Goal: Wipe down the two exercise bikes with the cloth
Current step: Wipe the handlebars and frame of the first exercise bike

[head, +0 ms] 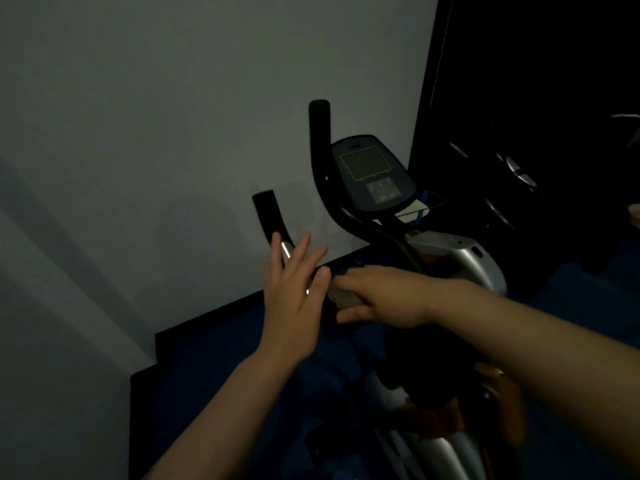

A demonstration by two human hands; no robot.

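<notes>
1. A plain grey wall (138, 133) fills the left side of the dim room. A dark strip runs along its bottom edge, and the floor (214, 368) below is blue.
2. The left hand (294, 292) is up in front of the left handlebar (268, 213). Its fingers are straight and spread wide. It holds nothing. The shiny metal part of that bar shows between the fingers, but I cannot tell if the hand touches it.
3. The cloth (343, 296) is a small grey wad just to the right of the left hand. It sits close to the left thumb tip. I cannot tell if they touch.
4. The right hand (381, 296) reaches across from the right and holds the cloth. The fingers curl over the top of it and the thumb lies under it. Only the left end of the cloth sticks out past the fingertips.
5. The bike (460, 258) stands behind the hands. Its right handlebar (320, 140) goes up tall and black. Next to it is the screen (372, 171), dark, with small buttons below.
6. The bike's body is silver and comes down toward the lower right, under the right arm.
7. The far right is very dark. Some round shiny things (519, 171) show there, but I cannot tell what they are.
</notes>
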